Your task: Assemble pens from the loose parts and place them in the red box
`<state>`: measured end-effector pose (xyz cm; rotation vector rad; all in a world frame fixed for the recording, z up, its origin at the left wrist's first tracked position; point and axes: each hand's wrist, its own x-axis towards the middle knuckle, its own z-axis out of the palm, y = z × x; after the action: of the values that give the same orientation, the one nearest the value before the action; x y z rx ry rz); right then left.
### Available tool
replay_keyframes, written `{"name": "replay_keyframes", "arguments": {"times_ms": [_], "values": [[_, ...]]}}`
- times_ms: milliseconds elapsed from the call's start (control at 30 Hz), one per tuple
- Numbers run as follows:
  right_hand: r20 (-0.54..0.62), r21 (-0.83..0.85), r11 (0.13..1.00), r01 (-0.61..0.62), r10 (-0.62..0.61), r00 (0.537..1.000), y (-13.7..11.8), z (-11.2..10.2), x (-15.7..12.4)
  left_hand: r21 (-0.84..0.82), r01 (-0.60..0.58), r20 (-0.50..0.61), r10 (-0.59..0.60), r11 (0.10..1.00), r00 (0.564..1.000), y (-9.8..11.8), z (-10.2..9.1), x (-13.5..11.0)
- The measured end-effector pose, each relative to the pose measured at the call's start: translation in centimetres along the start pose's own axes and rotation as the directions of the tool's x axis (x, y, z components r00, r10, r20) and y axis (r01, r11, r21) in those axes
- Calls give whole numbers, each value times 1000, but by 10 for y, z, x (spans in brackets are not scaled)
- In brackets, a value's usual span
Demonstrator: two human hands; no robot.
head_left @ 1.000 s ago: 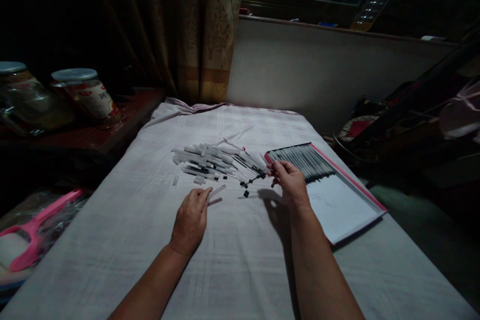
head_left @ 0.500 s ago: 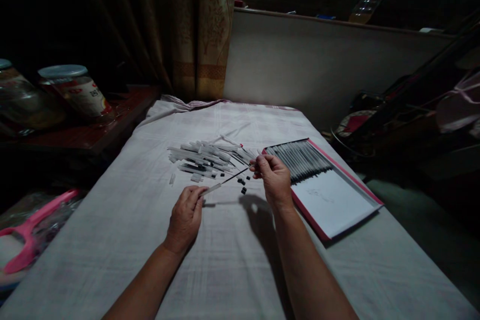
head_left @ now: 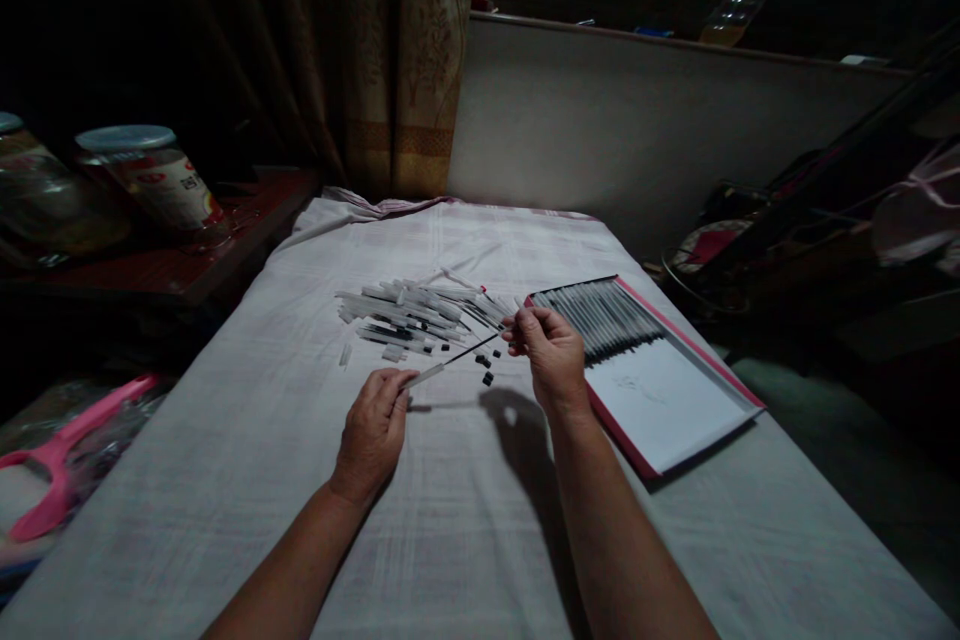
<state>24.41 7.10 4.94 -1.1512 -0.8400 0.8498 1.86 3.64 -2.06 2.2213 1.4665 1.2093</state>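
Note:
My left hand (head_left: 371, 432) pinches a translucent pen barrel (head_left: 424, 377) above the cloth. A thin dark pen refill (head_left: 471, 351) runs from the barrel's open end up to my right hand (head_left: 551, 350), whose thumb and fingers are closed on its other end. How far the refill sits inside the barrel I cannot tell. Behind both hands lies a loose pile of pen parts (head_left: 409, 310), clear barrels and dark refills mixed. Several small black caps or plugs (head_left: 484, 362) are scattered beneath the refill.
Right of my right hand lies a shallow red-edged box (head_left: 694, 420), with a row of pens (head_left: 600, 315) across its far half. A pale checked cloth (head_left: 450, 540) covers the table. Jars (head_left: 161, 175) stand on a dark side table at left, above a pink handle-like object (head_left: 56, 455).
Both hands keep nearly the same pose around the barrel and refill, with only a slight shift. The pile and the box look unchanged.

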Motion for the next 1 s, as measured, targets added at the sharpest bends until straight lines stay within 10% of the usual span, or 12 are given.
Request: {"name": "replay_keyframes", "arguments": {"times_ms": [367, 467, 667, 800, 1000], "values": [[418, -482, 875, -53, 283, 863, 17, 8, -9, -16, -51, -29, 51, 999, 998, 3, -1, 1], [370, -685, 721, 109, 215, 904, 12, -12, 1, 0, -73, -30, 73, 997, 997, 4, -2, 0], [468, -875, 327, 356, 386, 795, 4, -21, -4, 86, -115, 5, 115, 990, 993, 4, 0, -2], [465, -884, 152, 442, 377, 801, 7, -9, -13, 104, -110, 16, 109, 988, 994, 4, 0, -2], [488, -866, 291, 408, 305, 818, 5, -9, -12, 100, -127, 34, 125, 987, 992, 3, 1, -4]]}}
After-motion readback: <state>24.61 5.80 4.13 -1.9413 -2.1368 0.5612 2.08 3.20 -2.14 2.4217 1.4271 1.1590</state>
